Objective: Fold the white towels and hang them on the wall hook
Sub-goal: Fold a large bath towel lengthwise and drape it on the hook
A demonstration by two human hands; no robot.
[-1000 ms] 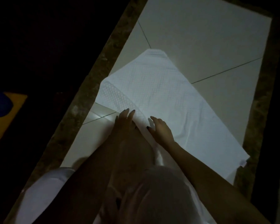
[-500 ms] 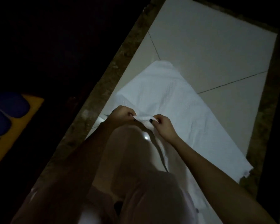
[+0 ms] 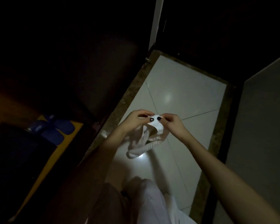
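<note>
A white towel (image 3: 145, 139) hangs in the air above the pale tiled floor (image 3: 176, 88), its lower folds drooping below my hands. My left hand (image 3: 136, 120) pinches its top edge from the left. My right hand (image 3: 171, 122) pinches the same edge from the right, and the two thumbs sit close together on a small white patch. No wall hook shows in the dim view.
A brown stone border (image 3: 126, 102) frames the tiles on both sides. A grey wall (image 3: 257, 126) rises at the right. Dark blue slippers (image 3: 55, 128) lie on a yellow mat (image 3: 66, 143) at the left. My pale trouser legs (image 3: 144, 202) fill the bottom.
The towel lay spread on the tiles under my flat hands. I then pinched its near edge and have now lifted it off the floor, and my view has risen.
</note>
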